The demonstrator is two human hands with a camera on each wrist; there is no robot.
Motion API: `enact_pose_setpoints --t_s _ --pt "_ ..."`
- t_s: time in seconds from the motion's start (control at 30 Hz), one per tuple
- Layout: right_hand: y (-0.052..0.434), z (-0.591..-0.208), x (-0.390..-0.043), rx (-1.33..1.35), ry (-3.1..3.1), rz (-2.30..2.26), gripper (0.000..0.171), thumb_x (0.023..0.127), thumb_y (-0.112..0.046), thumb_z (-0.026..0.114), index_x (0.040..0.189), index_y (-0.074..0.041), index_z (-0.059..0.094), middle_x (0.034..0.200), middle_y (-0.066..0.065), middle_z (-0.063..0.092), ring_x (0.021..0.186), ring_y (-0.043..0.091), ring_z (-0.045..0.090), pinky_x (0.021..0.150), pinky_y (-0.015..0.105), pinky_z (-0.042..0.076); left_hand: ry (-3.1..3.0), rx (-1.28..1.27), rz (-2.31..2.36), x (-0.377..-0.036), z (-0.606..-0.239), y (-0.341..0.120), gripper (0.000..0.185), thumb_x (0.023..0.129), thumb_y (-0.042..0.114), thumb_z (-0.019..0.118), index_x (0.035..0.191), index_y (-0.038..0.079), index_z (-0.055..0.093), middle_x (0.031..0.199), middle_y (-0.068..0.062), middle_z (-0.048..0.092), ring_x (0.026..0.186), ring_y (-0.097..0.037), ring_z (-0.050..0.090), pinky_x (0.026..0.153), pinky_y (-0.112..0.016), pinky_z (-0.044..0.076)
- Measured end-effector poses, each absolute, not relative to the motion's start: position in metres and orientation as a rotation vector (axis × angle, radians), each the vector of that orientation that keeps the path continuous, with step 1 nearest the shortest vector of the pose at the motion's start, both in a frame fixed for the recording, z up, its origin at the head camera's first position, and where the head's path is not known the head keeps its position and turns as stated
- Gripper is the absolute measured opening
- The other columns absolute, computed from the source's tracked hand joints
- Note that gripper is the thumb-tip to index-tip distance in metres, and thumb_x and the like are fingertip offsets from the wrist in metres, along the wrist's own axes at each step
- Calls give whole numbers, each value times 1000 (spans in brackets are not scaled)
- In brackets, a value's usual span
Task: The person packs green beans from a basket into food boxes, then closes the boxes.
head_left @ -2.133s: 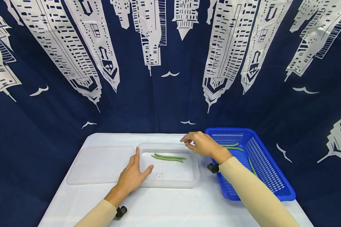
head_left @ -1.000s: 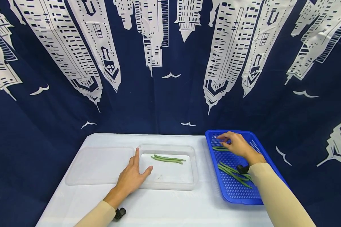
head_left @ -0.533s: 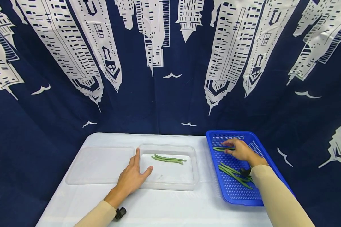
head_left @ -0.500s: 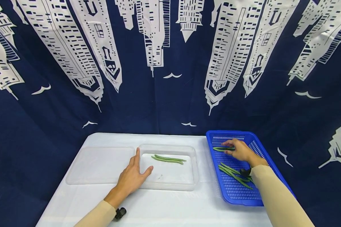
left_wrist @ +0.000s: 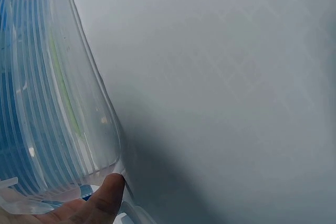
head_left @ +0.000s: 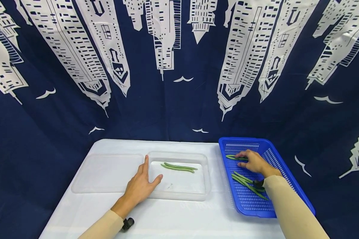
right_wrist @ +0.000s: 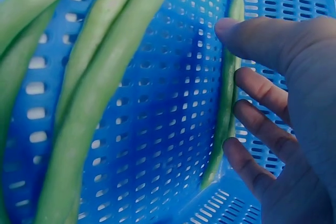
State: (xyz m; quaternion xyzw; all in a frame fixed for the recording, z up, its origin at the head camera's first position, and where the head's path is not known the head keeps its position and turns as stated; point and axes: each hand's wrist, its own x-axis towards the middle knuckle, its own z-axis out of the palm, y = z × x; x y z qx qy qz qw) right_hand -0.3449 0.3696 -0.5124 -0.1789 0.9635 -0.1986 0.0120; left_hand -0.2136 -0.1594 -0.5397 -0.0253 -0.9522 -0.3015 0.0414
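My left hand [head_left: 139,184] rests with extended fingers at the left end of a clear plastic container [head_left: 179,196], its thumb apart near the front rim. Two green beans [head_left: 179,168] lie side by side in that container. In the left wrist view the thumb [left_wrist: 107,198] touches the container's corner. Over on the right, my right hand [head_left: 255,162] reaches into a blue perforated basket [head_left: 242,212]. Its fingertips touch green beans [right_wrist: 227,98] lying along the basket's far wall; thumb and fingers are spread, without a visible pinch. More green beans [head_left: 245,184] lie closer in the basket, partly hidden by the forearm.
A flat translucent lid [head_left: 107,174] lies on the white table [head_left: 155,219] to the left of the container. The basket's raised walls surround the right hand. Behind the table hangs a navy cloth [head_left: 167,106] with white building prints.
My right hand has moved from above the container's right end into the basket and down to the beans at its far wall. My left hand has stayed put.
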Motion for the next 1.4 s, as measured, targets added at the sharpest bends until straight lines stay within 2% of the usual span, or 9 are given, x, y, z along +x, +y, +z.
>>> enact_pose_setpoints --t_s 0.23,0.57,0.7,0.83,1.2,1.4 --pt "371 -516 -345 -609 3012 -619 32 94 -5 94 125 -9 87 116 16 78 114 42 75 109 71 58 -2925 -65 -917 -213 -541 -159 111 111 67 68 189 10 12 177 -26 52 144 -50 71 104 -66 64" --pt "374 -520 -349 -580 2956 -624 36 96 11 81 120 -14 91 117 14 84 109 34 76 106 71 61 -2931 -60 -906 -214 -541 -160 111 111 67 68 189 11 12 176 -26 53 143 -49 72 102 -65 65" --pt "374 -521 -350 -624 2957 -624 36 95 14 80 116 -12 91 107 6 84 101 25 75 99 57 66 -2930 -60 -905 -213 -541 -159 111 111 65 69 189 11 12 176 -26 53 144 -49 72 103 -66 65" --pt "373 -520 -349 -650 2959 -619 34 94 16 79 112 -11 92 102 2 85 96 18 74 91 46 65 -2928 -59 -908 -213 -541 -159 111 111 65 69 189 10 12 175 -27 53 144 -49 72 104 -66 64" --pt "372 -515 -344 -666 2966 -608 32 96 14 80 111 -11 92 103 4 85 97 20 75 92 50 68 -2931 -58 -926 -212 -540 -160 112 111 67 68 189 10 11 175 -27 53 145 -49 71 105 -66 64" --pt "373 -508 -342 -684 2979 -584 32 95 14 79 112 -11 91 96 3 80 89 18 69 83 40 63 -2928 -64 -926 -211 -539 -160 111 111 67 68 189 10 12 176 -27 53 146 -48 71 105 -66 64"
